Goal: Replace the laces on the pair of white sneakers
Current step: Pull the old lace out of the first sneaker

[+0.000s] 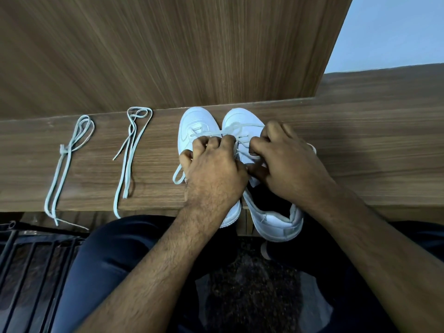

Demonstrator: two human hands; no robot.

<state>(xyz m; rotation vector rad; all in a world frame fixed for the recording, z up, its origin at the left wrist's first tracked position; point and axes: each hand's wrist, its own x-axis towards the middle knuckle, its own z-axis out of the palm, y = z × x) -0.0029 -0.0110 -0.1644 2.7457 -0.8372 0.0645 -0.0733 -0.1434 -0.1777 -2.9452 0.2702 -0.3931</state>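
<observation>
Two white sneakers stand side by side on the wooden counter (360, 145), toes pointing away toward the far wood panel (168, 51) and heels hanging over the near edge. The right sneaker (276, 219) has its dark opening showing near the heel, and a white lace (234, 131) runs across its upper part, with a strand stretching over toward the left sneaker (192, 126). The left hand (213, 169) lies over the left sneaker with its fingers curled, pinching the lace at the gap between the two shoes. The right hand (286, 159) sits over the right sneaker's throat, fingers bent and pinching the same lace just beside the left fingertips. A loop of lace (178, 175) pokes out to the left from under the left hand.

Further left on the counter lie two loose pale laces, well apart from the shoes. The nearer one (131, 150) is folded into long strands with a loop at its far end; its near end hangs past the counter edge. The farthest-left lace (66, 155) is knotted in the middle, looped at the far end, and also trails over the near edge.

Below the counter, the person's dark trousers (101, 255) show, with a dark metal rack (31, 265) at the lower left.
</observation>
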